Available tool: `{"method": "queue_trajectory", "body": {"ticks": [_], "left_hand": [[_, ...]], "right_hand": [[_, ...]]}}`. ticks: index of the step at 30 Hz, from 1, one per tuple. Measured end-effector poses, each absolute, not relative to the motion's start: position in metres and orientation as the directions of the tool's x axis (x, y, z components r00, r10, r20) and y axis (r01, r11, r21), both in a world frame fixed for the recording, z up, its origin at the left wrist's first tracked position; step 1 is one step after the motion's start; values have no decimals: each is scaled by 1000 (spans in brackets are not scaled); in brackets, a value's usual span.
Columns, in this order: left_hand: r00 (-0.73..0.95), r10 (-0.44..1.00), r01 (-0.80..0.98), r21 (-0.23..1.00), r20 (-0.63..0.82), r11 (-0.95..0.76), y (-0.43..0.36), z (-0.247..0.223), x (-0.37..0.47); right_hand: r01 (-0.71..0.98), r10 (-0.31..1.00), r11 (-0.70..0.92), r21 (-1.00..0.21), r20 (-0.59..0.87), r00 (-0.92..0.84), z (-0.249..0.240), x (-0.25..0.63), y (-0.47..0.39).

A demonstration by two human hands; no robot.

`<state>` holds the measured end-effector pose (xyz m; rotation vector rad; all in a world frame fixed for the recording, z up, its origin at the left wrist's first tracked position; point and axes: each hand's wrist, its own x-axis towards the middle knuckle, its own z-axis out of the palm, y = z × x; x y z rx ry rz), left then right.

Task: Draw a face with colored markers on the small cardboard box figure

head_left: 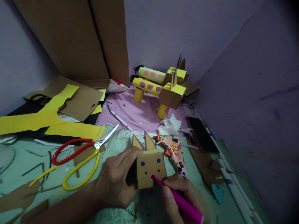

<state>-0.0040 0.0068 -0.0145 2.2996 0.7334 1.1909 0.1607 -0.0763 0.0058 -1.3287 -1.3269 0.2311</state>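
Note:
A small cardboard box [151,179] with two pointed cardboard ears stands upright in front of me. Its front bears two blue dots above two smaller dark red ones. My left hand [119,177] grips the box from its left side, fingers over the top edge. In my right hand [182,199] is a magenta marker [184,203], held like a pen. The marker's tip touches the lower middle of the box front, where a purple-pink mark shows. Behind the box, to the right, lies a glue gun [173,149] covered in a colourful pattern.
Red-and-yellow-handled scissors [97,144] lie left, with yellow paper strips [53,116] beyond. Two cardboard animals with yellow tube bodies [149,86] stand at the back. A phone [202,133], a cardboard strip [204,165] and white rolled sticks [235,186] lie right, along the wall.

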Motion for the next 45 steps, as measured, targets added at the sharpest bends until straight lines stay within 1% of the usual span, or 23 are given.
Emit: {"method": "queue_trajectory", "body": {"ticks": [7, 12, 22, 30, 35, 39, 45], "left_hand": [[487, 665, 262, 632, 565, -729, 6, -10, -5], [504, 650, 273, 609, 569, -745, 6, -8, -4], [487, 649, 262, 611, 584, -747, 6, -8, -3], [489, 641, 249, 609, 592, -753, 7, -9, -4], [493, 645, 252, 614, 584, -748, 8, -9, -4], [493, 651, 255, 620, 577, -742, 8, -9, -3], [487, 647, 250, 616, 586, -747, 7, -8, -3]], "right_hand": [[471, 744, 297, -831, 510, 431, 9, 161, -77], [479, 771, 327, -815, 523, 364, 7, 160, -78], [525, 778, 372, -765, 566, 273, 9, 161, -74], [547, 766, 303, -781, 540, 347, 11, 158, -74], [550, 757, 323, -770, 559, 338, 10, 160, -74], [530, 758, 311, -789, 542, 362, 10, 160, -74], [539, 756, 309, -784, 546, 361, 14, 158, -74]]}}
